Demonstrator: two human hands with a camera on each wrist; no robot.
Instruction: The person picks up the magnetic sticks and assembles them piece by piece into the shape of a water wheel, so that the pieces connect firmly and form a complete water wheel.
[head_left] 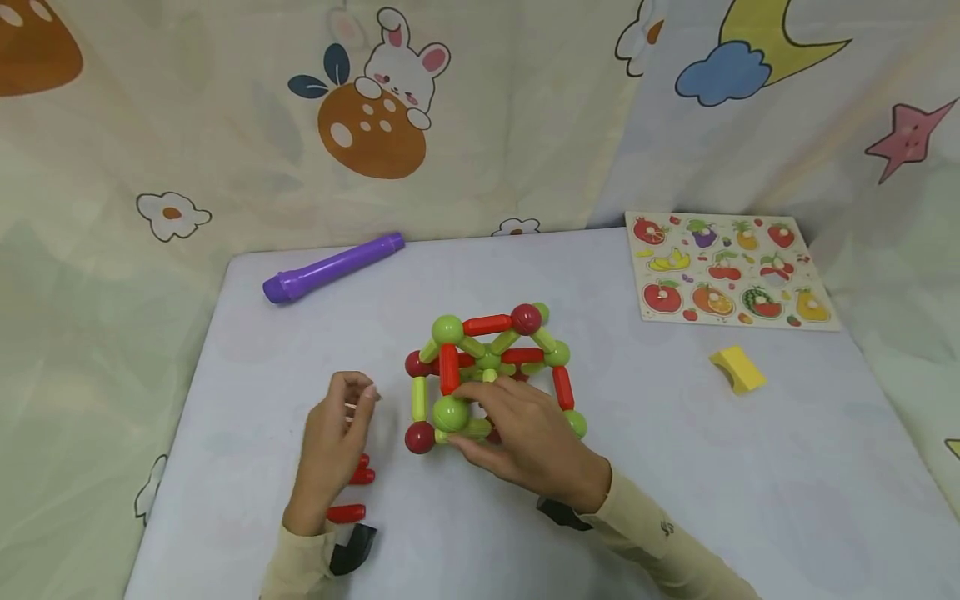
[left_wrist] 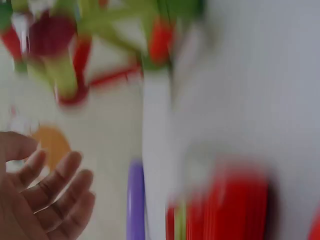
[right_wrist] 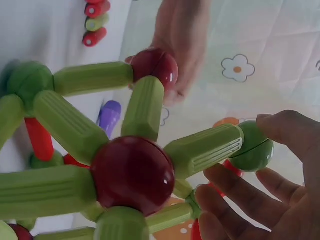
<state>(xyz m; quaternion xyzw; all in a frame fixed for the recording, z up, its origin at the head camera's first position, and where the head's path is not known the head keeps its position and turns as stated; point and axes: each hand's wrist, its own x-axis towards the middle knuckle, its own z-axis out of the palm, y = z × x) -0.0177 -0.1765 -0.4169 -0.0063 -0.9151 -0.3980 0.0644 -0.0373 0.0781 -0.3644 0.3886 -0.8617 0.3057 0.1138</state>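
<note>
A frame of magnetic sticks and balls, with green and red rods (head_left: 419, 399) joined at dark red balls (head_left: 420, 437) and green ones, stands mid-table. My right hand (head_left: 536, 429) reaches over its near side and pinches a green ball (head_left: 451, 413) between thumb and fingers. In the right wrist view that green ball (right_wrist: 252, 147) sits at the end of a green rod (right_wrist: 205, 150). My left hand (head_left: 330, 450) is held left of the frame, fingers loosely bent around nothing. Partly hidden behind that hand are several loose red sticks (head_left: 347, 514).
A purple flashlight-shaped tube (head_left: 333, 267) lies at the back left. At the back right is a fruit puzzle board (head_left: 697, 267), with a yellow arched block (head_left: 738, 369) in front of it. A patterned cloth (head_left: 247, 125) hangs behind the white table (head_left: 660, 483).
</note>
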